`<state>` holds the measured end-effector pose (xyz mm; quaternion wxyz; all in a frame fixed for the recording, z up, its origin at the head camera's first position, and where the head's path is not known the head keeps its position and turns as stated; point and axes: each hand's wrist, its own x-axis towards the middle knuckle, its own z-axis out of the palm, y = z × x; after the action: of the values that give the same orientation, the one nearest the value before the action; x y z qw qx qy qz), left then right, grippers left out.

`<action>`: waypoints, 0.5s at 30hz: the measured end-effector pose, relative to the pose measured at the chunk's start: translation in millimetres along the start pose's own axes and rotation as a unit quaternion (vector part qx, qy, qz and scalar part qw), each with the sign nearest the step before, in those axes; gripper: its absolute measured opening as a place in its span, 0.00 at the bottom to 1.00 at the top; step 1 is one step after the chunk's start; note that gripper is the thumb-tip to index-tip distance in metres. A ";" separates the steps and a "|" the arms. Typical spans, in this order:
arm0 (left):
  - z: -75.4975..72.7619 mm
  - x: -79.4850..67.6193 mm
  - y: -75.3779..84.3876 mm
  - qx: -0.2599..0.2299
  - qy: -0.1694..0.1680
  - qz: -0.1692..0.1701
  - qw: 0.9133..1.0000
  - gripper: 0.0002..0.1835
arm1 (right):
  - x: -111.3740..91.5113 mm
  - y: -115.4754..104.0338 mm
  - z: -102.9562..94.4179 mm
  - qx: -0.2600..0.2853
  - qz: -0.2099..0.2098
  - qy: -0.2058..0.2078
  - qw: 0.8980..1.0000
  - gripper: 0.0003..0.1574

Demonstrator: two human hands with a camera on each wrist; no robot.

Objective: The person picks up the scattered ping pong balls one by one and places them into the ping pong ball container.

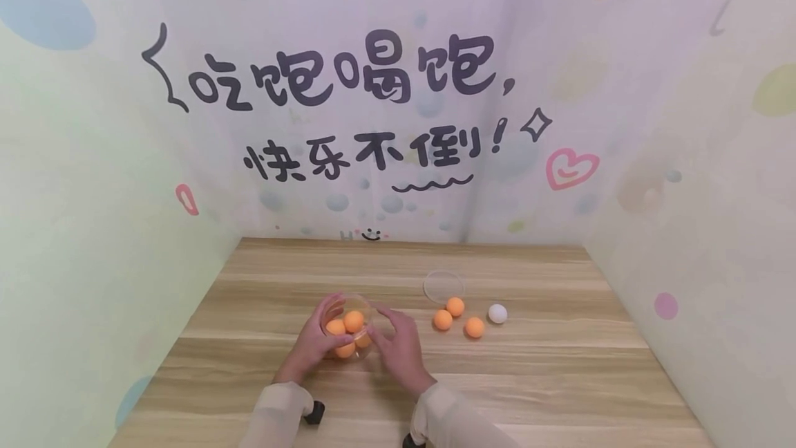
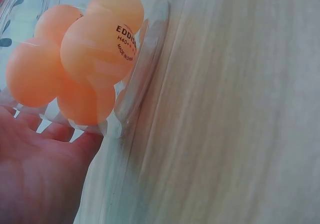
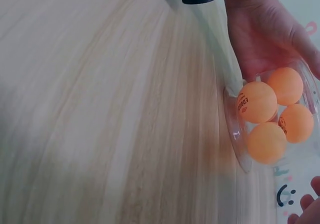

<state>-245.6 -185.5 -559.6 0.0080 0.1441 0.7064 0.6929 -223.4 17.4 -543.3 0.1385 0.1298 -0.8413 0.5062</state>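
Note:
My left hand (image 1: 317, 339) grips a clear plastic tub (image 3: 232, 126), fingers wrapped around its far side and thumb over the near side. Inside lie several orange table tennis balls (image 2: 95, 49), with black print showing in the left wrist view. The tub is held low, its base close to the tabletop. My right hand (image 1: 401, 351) stands at the tub's right side, fingers extended and thumb close to the wall. In the right wrist view, only its fingertips (image 3: 307, 204) show at the lower right, apart from the tub.
To the right on the wooden table (image 1: 535, 379) are three loose orange balls (image 1: 475, 327) and a white ball (image 1: 497, 314). Behind them lies a clear round lid (image 1: 444, 286). Printed walls (image 1: 398, 206) enclose the table at the back and both sides.

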 end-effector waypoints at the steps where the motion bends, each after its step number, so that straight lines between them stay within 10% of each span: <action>1: 0.2 -0.1 0.3 -0.003 0.000 -0.001 1.000 0.46 | -0.5 0.6 -0.1 -0.013 -0.004 0.008 1.000 0.27; 15: 0.2 0.2 1.2 -0.012 0.003 -0.009 1.000 0.47 | 0.2 21.5 -8.1 -0.221 -0.115 0.083 0.965 0.31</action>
<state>-245.6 -185.2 -558.4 0.0144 0.1355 0.6996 0.7015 -230.5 34.3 -557.2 0.2901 0.1499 -0.8971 0.2977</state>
